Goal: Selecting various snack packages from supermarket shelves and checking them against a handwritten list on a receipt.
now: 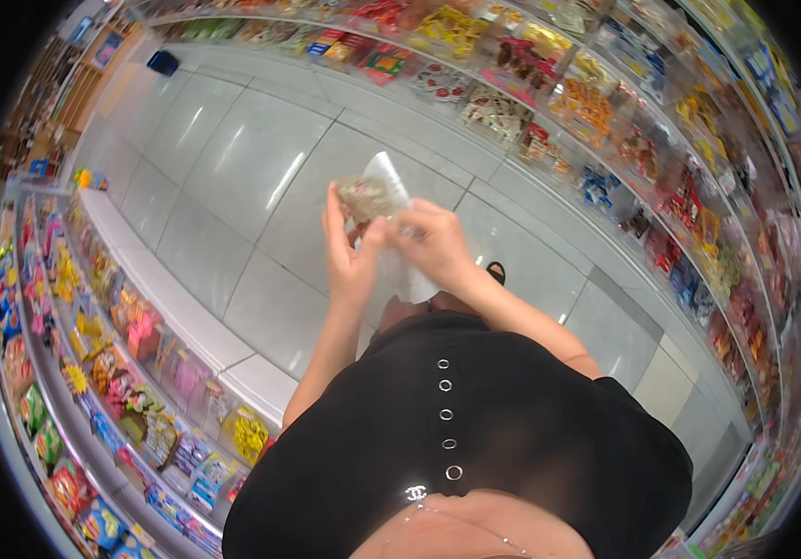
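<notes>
A small clear plastic packet with pale greenish contents point(367, 195) rests in my left hand point(347, 237), whose fingers and thumb close around its lower side. My right hand point(432, 234) is at the packet's right edge, with bent fingers close to the left thumb; motion blur hides exactly what they pinch. A long white paper strip bearing writing point(388, 175) stands up behind the packet and runs down beneath my right hand, its lower end hanging above my lap. Which fingers hold the paper cannot be told.
Shelves of colourful bagged sweets point(582, 112) curve along the far side and right. More shelves with packets and small bags point(142, 391) stand at the left, over a white base ledge point(163, 279). Between them runs a grey tiled floor point(282, 237). A dark blue container point(163, 63) sits far left.
</notes>
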Demonstrator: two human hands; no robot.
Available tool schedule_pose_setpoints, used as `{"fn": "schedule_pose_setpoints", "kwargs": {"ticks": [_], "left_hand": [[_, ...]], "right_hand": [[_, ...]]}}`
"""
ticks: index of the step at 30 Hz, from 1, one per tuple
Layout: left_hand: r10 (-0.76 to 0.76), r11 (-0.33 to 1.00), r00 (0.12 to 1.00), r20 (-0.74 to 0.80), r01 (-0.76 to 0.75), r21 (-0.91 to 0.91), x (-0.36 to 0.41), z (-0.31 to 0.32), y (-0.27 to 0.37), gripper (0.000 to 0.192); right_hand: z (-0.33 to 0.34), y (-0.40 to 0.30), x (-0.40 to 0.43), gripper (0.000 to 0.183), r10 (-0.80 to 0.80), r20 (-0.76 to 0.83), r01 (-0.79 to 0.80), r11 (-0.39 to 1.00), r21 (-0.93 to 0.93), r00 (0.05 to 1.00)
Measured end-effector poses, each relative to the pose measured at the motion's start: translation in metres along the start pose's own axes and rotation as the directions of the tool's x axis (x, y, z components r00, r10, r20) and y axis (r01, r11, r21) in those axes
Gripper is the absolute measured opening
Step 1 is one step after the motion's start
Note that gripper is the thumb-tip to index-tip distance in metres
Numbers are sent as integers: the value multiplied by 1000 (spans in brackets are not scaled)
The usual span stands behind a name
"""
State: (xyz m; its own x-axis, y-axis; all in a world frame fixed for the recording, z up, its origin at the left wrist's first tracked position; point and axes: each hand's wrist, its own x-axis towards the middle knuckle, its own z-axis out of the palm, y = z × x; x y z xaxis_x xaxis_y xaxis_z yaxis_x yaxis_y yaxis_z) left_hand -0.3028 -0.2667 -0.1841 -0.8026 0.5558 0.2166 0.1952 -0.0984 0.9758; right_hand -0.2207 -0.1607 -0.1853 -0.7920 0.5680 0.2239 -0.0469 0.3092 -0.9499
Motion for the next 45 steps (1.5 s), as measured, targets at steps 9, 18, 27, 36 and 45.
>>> {"fn": "schedule_pose_setpoints", "kwargs": {"ticks": [9,18,27,36,45], "left_hand": [[-469,719,869,157,479,-504,16,-9,-14,54],[-534,249,718,446,637,-729,9,-8,-40,38],[-505,385,737,449,658,-648,13,14,-25,37],[-495,590,814,305,572,-570,10,27,-28,36],[-506,607,827,246,544,-579,8,28,-26,35]], "right_hand": [[-21,-10,0,40,-43,262,79,988,-130,964],[-73,-16,6,63,174,66,-172,710,683,983],[-77,16,-10,31,408,-103,-278,764,583,907],[-88,22,-13,33,444,-10,-349,718,603,896],[-93,30,-28,29,496,92,-469,723,507,863]]}}
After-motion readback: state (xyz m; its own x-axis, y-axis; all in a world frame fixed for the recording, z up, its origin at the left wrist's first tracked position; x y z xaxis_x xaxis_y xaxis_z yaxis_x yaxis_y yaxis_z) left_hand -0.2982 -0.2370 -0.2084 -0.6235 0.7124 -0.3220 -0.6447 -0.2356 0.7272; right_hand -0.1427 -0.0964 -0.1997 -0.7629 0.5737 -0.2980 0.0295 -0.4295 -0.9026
